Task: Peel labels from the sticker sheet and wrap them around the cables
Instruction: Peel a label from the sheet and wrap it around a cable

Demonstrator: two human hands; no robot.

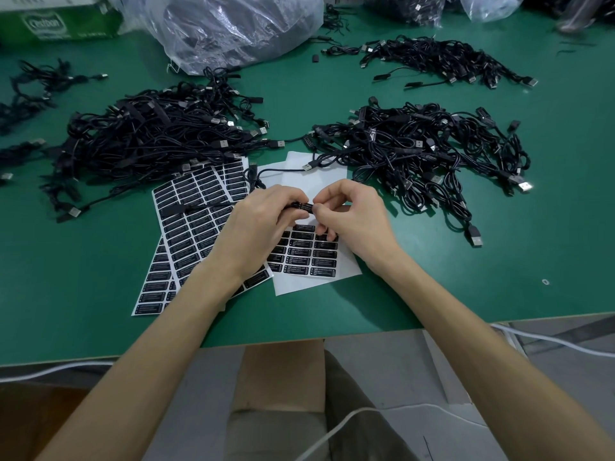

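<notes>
Both hands meet centrally: left hand grips one cable, right hand pinches its label. Beneath them I count at least three sticker sheets; two big cable piles sit at eleven and one o'clock.

Green table fills upper two thirds of frame. Big clear plastic bag at top centre, dark contents inside. More bags along top right edge. Green-and-white carton in upper left corner. Small pale ring on table, right of centre. White cord curves across grey surface below table edge, bottom centre.
</notes>
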